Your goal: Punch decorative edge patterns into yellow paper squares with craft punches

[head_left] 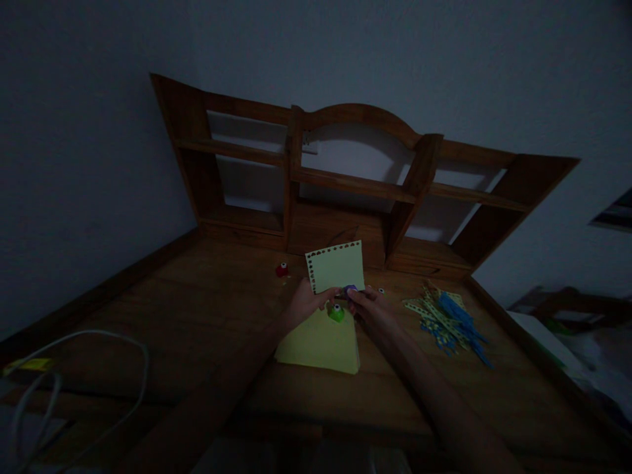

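My left hand (307,301) is closed on the lower left edge of a pale yellow sheet (337,264) held upright; small heart-shaped holes run along its left and top edges. My right hand (369,305) grips a small purple paper punch (350,289) clamped on the sheet's bottom edge. A green punch (336,313) sits just below, on top of a stack of yellow paper (320,345) lying on the wooden desk (197,316).
A red punch (282,269) lies left of the sheet. Blue and yellow paper strips (447,319) are piled at the right. A wooden shelf unit (345,178) rises at the back. A white cable (74,375) loops at the front left.
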A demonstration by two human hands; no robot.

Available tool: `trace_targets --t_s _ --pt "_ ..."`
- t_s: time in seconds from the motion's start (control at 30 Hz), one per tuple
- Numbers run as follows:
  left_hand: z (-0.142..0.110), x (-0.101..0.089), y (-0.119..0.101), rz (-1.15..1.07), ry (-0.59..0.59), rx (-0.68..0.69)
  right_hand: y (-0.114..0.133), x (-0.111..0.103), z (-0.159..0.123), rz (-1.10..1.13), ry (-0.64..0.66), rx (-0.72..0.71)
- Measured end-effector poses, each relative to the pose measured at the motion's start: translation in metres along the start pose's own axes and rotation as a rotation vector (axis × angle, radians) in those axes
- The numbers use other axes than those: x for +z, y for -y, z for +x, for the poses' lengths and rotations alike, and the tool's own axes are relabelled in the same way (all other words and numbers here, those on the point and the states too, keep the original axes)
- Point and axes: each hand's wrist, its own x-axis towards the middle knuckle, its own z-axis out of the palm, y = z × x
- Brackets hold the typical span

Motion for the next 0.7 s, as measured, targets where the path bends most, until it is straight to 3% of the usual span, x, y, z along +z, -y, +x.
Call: trace_targets --t_s 0.7 --pt "0.002 -0.001 0.011 -0.024 0.035 0.02 -0.001 -0.002 0.0 -0.002 0.028 -0.004"
